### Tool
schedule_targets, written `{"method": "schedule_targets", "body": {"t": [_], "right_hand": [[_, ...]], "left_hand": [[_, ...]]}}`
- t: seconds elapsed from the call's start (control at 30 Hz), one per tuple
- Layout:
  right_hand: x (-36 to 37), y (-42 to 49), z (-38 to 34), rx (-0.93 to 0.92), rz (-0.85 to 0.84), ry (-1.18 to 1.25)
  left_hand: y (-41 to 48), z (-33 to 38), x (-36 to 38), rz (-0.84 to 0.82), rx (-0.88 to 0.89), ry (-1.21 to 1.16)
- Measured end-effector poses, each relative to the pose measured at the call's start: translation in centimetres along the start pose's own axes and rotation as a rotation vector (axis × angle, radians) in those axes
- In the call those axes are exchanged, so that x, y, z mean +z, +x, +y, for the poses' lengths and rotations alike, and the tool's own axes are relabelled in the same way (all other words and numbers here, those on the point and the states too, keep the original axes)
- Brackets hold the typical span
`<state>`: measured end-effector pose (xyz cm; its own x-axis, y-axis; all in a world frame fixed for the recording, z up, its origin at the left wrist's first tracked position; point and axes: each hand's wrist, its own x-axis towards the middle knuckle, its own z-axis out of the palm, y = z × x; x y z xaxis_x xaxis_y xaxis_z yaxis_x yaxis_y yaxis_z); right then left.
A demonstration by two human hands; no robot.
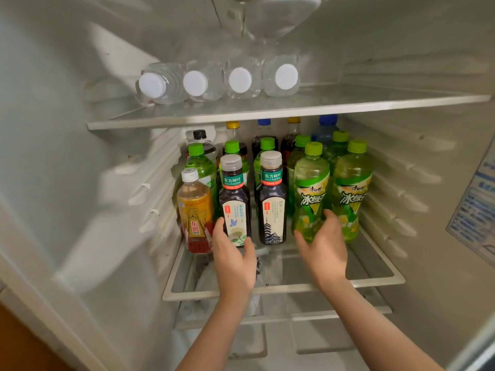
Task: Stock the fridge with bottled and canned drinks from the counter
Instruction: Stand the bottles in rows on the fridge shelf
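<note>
on shelf point(375, 282) | left hand point(233, 263) grips dark bottle point(235, 202) | right hand point(325, 250), green bottle point(310, 188)

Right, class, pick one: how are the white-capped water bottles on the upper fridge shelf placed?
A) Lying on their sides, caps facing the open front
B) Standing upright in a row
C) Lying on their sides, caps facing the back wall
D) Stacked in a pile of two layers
A: the four water bottles lie side by side on the upper shelf, their round white caps pointing out toward the camera.
</note>
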<state>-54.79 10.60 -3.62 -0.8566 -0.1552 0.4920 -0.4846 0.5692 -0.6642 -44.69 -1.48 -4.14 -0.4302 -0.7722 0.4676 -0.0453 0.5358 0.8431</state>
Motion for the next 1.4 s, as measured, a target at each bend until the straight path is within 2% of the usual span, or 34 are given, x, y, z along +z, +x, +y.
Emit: {"method": "schedule_targets", "body": {"t": [0.17, 0.4, 0.73, 0.8, 0.9, 1.03, 1.17, 1.4], "right_hand": [[0.3, 0.8, 0.5, 0.029, -0.082, -0.089], [0.1, 0.9, 0.5, 0.041, -0.094, -0.053], [-0.4, 0.7, 0.5, 0.055, -0.111, -0.006], [-0.8, 0.5, 0.8, 0.043, -0.072, 0.028], [-1.8, 0.4, 1.8, 0.015, 0.079, 0.037], [-3.1, 1.2, 3.1, 0.137, 0.186, -0.01], [-3.3, 2.3, 3.7, 0.218, 0.101, 0.041], [-3.1, 2.7, 4.3, 0.184, 0.023, 0.072]], "left_hand": [[1.2, 0.3, 1.1, -0.072, -0.094, 0.012], [1.3, 0.3, 1.3, 0.01, -0.125, 0.129], [1.1, 0.5, 1.5, 0.046, -0.109, 0.123], [1.1, 0.6, 1.5, 0.044, -0.115, 0.122], [1.1, 0.5, 1.5, 0.05, -0.117, 0.122], [1.1, 0.6, 1.4, 0.065, -0.13, 0.098], [1.0, 0.5, 1.4, 0.066, -0.148, 0.081], [1.1, 0.4, 1.4, 0.069, -0.146, 0.082]]}}
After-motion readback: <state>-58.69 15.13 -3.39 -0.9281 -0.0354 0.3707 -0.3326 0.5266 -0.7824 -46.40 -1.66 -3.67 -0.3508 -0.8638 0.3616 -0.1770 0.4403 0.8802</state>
